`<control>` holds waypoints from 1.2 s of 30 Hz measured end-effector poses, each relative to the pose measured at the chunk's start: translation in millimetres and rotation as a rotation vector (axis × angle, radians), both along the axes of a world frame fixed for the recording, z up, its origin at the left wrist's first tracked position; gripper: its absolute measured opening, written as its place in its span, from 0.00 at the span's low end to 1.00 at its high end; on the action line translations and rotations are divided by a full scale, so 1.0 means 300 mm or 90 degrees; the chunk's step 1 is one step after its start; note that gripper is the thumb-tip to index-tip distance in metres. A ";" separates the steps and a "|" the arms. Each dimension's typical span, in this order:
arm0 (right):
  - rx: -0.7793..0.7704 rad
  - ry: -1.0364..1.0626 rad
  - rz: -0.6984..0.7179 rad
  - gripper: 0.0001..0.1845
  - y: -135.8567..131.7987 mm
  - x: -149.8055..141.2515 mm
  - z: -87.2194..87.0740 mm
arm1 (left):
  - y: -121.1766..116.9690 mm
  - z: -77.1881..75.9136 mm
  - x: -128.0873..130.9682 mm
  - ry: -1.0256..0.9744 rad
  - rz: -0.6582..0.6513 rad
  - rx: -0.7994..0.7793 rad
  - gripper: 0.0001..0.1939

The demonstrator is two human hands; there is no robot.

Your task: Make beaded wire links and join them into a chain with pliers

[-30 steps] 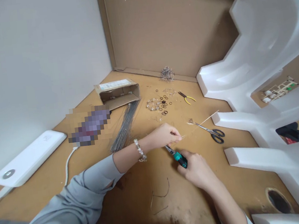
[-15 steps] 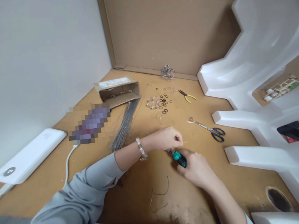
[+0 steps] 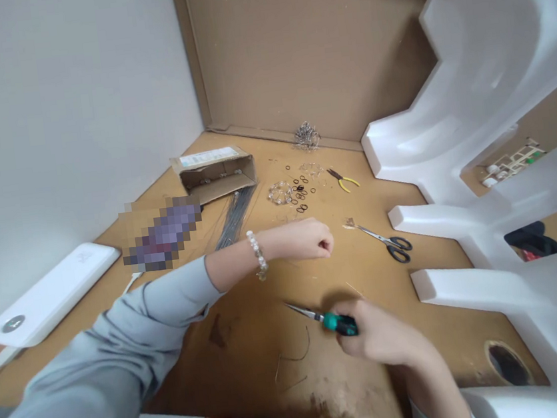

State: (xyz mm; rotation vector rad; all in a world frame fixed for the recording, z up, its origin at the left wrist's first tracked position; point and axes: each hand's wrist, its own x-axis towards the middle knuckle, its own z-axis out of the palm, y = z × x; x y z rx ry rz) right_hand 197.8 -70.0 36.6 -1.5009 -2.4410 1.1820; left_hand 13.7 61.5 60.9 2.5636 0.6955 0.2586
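Note:
My left hand (image 3: 309, 237), with a beaded bracelet (image 3: 257, 255) on its wrist, is closed in a fist above the table; whatever its fingers hold is hidden. Lower and to the right, my right hand (image 3: 375, 329) grips needle-nose pliers (image 3: 332, 321) by their green and black handles. The plier jaws point left, apart from my left hand. A thin light strand (image 3: 354, 289) shows just above my right fingers; I cannot tell whether it is held. Below the pliers, bent pieces of wire (image 3: 295, 359) lie on the table.
Beyond my left hand lie a bundle of grey wires (image 3: 234, 217), a ring of clear beads (image 3: 280, 193) and several dark rings (image 3: 300, 196). Yellow-handled pliers (image 3: 346, 181) and scissors (image 3: 388, 243) lie rightward. An open cardboard box (image 3: 217, 176), white power bank (image 3: 51, 295) and white foam (image 3: 448, 287) border the area.
My right hand has drawn the pliers down and away from my left hand, so their jaws now show. My left hand has risen slightly, and the strand no longer sticks out beside its fingers.

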 end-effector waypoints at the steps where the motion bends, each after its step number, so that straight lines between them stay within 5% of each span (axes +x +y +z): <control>1: -0.042 0.057 0.011 0.08 -0.002 0.037 0.011 | 0.010 -0.011 0.011 0.018 -0.022 0.021 0.08; 6: -0.147 0.493 -0.084 0.13 -0.001 0.204 0.024 | 0.006 -0.121 0.082 0.127 -0.130 0.172 0.09; 9: -0.136 0.614 -0.131 0.15 0.005 0.226 0.009 | -0.027 -0.167 0.117 0.162 -0.192 0.298 0.07; 17: -0.141 0.607 -0.176 0.14 0.020 0.176 -0.003 | -0.075 -0.181 0.153 0.134 -0.223 0.373 0.06; 28: -0.105 0.638 -0.309 0.13 0.032 0.182 -0.012 | -0.045 -0.181 0.140 0.152 -0.139 0.304 0.08; 36: -0.112 0.662 -0.323 0.12 0.037 0.180 -0.009 | -0.076 -0.118 0.160 0.250 -0.082 0.223 0.09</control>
